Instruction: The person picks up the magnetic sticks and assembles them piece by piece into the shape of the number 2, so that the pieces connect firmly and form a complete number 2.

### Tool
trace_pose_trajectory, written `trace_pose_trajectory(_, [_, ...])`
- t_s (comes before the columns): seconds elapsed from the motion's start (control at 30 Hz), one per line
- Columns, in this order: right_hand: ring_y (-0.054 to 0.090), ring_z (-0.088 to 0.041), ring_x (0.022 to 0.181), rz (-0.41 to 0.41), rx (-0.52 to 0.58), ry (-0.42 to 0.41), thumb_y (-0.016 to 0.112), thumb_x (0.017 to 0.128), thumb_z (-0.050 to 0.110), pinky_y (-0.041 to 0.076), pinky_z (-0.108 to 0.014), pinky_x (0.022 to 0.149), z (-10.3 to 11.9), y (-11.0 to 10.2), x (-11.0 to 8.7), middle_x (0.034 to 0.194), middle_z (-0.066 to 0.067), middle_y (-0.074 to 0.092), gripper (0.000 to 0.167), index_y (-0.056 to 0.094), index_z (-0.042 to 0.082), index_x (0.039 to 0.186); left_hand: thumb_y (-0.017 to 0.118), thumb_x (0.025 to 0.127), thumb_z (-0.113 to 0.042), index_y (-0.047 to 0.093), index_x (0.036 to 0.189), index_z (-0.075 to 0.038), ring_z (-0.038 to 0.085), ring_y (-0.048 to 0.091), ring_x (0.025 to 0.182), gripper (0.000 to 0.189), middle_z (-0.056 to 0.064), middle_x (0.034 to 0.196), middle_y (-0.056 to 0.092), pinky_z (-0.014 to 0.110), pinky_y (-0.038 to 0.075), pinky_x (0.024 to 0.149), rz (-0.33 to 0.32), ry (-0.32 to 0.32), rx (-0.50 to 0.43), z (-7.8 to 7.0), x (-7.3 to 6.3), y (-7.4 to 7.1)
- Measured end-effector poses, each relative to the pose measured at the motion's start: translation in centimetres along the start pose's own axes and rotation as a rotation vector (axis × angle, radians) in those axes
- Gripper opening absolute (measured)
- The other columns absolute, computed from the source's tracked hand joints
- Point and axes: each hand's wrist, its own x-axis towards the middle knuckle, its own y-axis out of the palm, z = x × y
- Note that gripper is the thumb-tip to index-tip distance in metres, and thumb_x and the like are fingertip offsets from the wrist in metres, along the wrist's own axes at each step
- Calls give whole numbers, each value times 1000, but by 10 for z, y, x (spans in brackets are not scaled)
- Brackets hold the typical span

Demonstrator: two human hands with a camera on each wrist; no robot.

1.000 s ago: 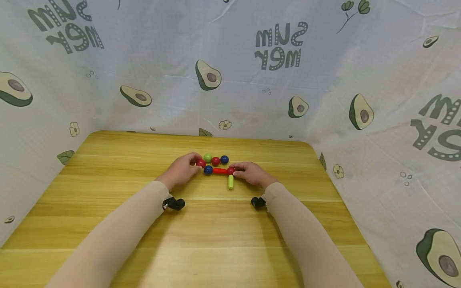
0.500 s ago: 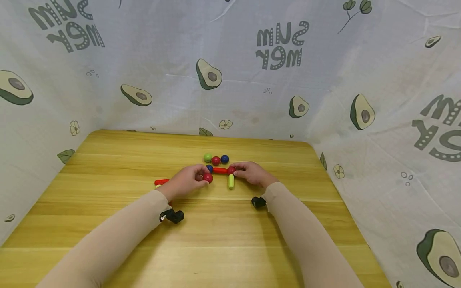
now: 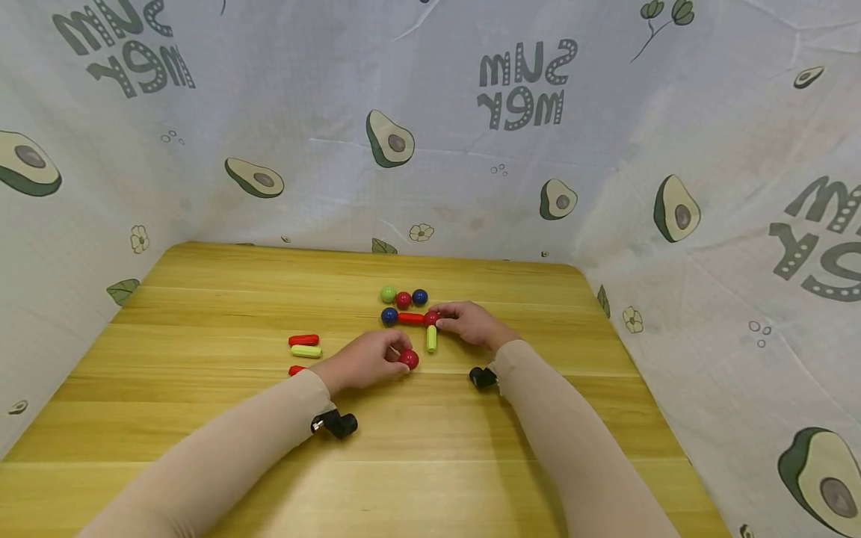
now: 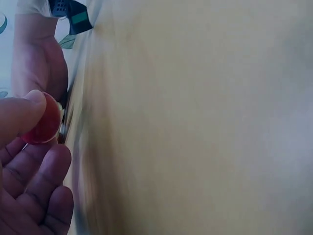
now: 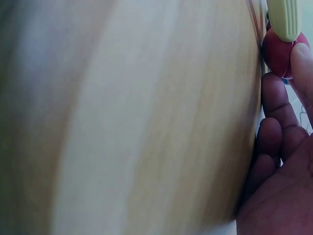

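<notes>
Between thumb and fingers, my left hand (image 3: 368, 360) pinches a red ball (image 3: 409, 359); the left wrist view shows the thumb pressed on that ball (image 4: 45, 122). My right hand (image 3: 468, 326) grips another red ball (image 3: 432, 319), from which a red rod (image 3: 411, 318) runs left to a blue ball (image 3: 389, 317). A yellow-green rod (image 3: 431, 339) extends from the gripped ball toward the near side, its ribbed end (image 5: 285, 19) large in the right wrist view. The left hand's ball is just below and left of this rod's near end.
Behind the joined pieces sit a green ball (image 3: 388, 294), a red ball (image 3: 403, 300) and a blue ball (image 3: 420, 297) in a row. Left of my left hand lie a red rod (image 3: 303, 340), a yellow-green rod (image 3: 306, 351) and another red rod (image 3: 297, 370), partly covered by the arm.
My left hand has taken the red ball from beside the back row and carried it toward the near side and right. The loose rods at left are uncovered. My right hand stays put.
</notes>
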Motion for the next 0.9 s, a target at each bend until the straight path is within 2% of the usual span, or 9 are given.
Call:
trace_pose_trajectory(0.37, [57, -26, 114, -4, 12, -11, 63, 107, 29, 42, -50, 116, -2, 1, 1, 129, -6, 71, 36, 67, 23, 142, 81, 94, -22, 68, 113, -18, 13, 68, 101, 24, -3, 108, 73, 39, 56, 97, -31, -2, 41, -8, 3, 16])
trace_pose_trajectory(0.67, [58, -25, 114, -6, 4, 0, 62, 107, 29, 41, -50, 118, -2, 0, 1, 130, -6, 70, 36, 67, 23, 143, 82, 94, -21, 68, 114, -18, 12, 64, 93, 24, -3, 108, 72, 36, 55, 91, -49, -12, 58, -11, 4, 22])
trace_pose_trajectory(0.9, [57, -25, 112, -2, 16, 5, 63, 107, 28, 42, -50, 117, -1, 1, 2, 129, -7, 70, 36, 66, 22, 143, 81, 95, -23, 69, 115, -19, 12, 62, 93, 24, -5, 106, 70, 33, 53, 87, -67, -19, 63, -11, 7, 26])
